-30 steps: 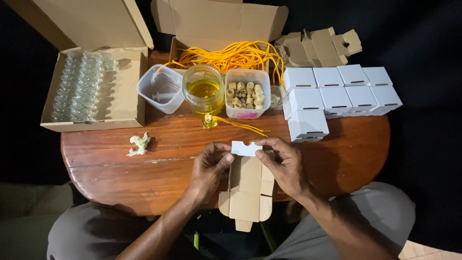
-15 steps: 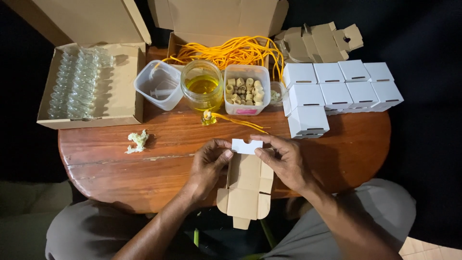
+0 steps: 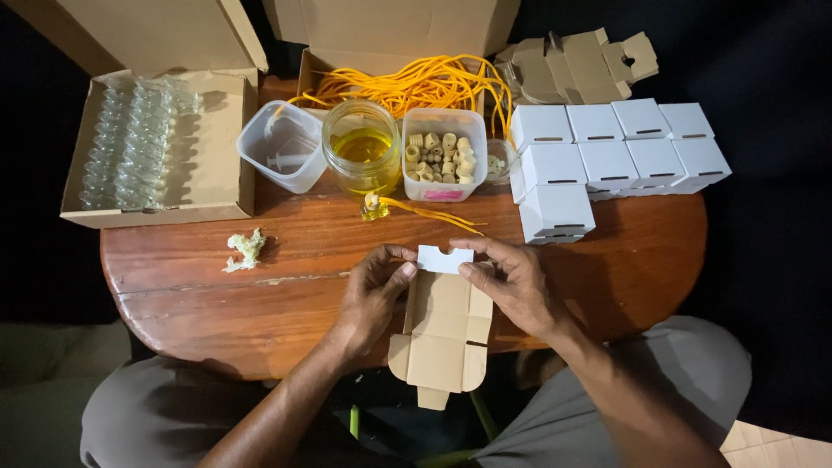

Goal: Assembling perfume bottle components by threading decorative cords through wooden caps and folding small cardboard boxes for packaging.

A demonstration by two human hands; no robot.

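Folding on: we see left hand (image 3: 374,290) and right hand (image 3: 513,286) still pinching the flat carton blank (image 3: 440,334); white top flap (image 3: 444,258) unchanged.

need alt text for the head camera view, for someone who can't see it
Seen from above, a person's left hand and right hand hold an unfolded cardboard box blank at the near edge of a round wooden table. Behind it stand a jar of yellow liquid, a tub of small beige pieces, yellow cord, folded white boxes and a carton of small glass bottles.
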